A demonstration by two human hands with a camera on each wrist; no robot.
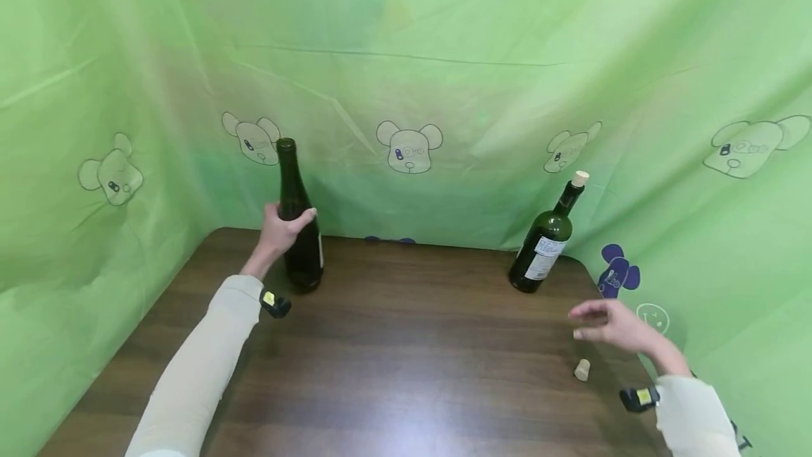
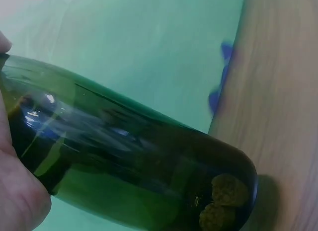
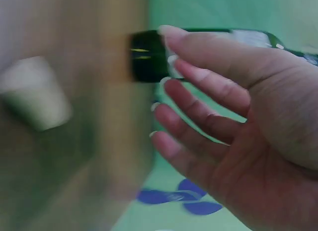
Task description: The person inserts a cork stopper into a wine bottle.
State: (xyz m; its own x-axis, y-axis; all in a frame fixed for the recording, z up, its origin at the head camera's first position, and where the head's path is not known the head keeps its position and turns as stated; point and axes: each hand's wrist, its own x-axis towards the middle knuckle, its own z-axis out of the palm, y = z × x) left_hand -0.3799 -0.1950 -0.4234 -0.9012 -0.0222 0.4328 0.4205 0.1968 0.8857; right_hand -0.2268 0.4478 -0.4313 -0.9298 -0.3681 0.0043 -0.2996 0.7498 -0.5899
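My left hand (image 1: 279,233) grips a dark green wine bottle (image 1: 294,189) around its body at the left. The bottle stands near the table's back edge, and its mouth shows no cork. Through its glass in the left wrist view, two brown cork-like lumps (image 2: 229,190) show near the base. On the right, my right hand (image 1: 615,326) hovers with fingers loosely bent and nothing between them. A loose cork (image 1: 582,370) lies on the table just below that hand; it looks blurred in the right wrist view. Behind the hand stands a second green wine bottle (image 1: 544,252) with a cork (image 1: 580,178) in its neck.
The brown wooden table (image 1: 406,344) is bounded at the back and sides by a green curtain (image 1: 406,76) printed with bear heads. The second bottle carries a white label (image 1: 545,257) and stands close to the back right corner.
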